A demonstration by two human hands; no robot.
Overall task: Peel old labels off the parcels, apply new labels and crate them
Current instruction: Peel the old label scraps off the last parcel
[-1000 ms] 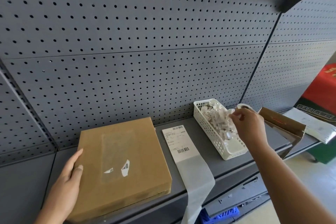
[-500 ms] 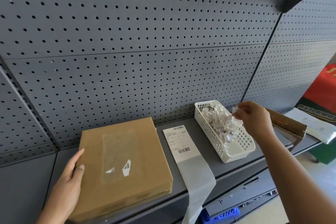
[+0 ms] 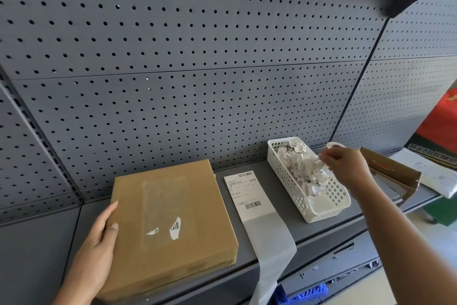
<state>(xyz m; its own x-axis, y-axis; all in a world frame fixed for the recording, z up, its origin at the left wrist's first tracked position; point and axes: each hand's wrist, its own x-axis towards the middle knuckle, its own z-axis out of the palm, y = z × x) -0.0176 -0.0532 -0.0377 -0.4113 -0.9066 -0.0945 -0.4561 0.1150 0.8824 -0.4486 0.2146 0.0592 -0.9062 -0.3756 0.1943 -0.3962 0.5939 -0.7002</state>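
We see the brown parcel (image 3: 170,225) lying flat on the grey shelf (image 3: 44,235), in front of the pegboard wall (image 3: 197,57). The left hand (image 3: 99,243) rests against the parcel's left edge, its fingers straight along the side and the thumb laid on the top face, holding nothing. On top of the parcel a dull rectangular patch carries 2 torn white label remnants (image 3: 175,226), 1 of them with a bit of barcode.

Just right of the parcel lies the new label (image 3: 246,193), printed with 2 barcodes, on its backing strip (image 3: 269,243), which hangs over the shelf's front edge. Right of that stands a white basket (image 3: 321,213) with a heap of crumpled label scraps (image 3: 301,166) in its far end.

The right hand (image 3: 346,166) hovers over the basket's right rim, above the scraps. Its fingers are drawn together at the tips as in a pinch; they are blurred, and we cannot tell whether a scrap sits between them. Behind the hand we make out a pale ring, perhaps a roll of tape (image 3: 335,144).

Further right an open cardboard box (image 3: 395,173) lies on the shelf, with a white mailer (image 3: 427,171) beyond it. A blue crate (image 3: 304,292) shows beneath the shelf.
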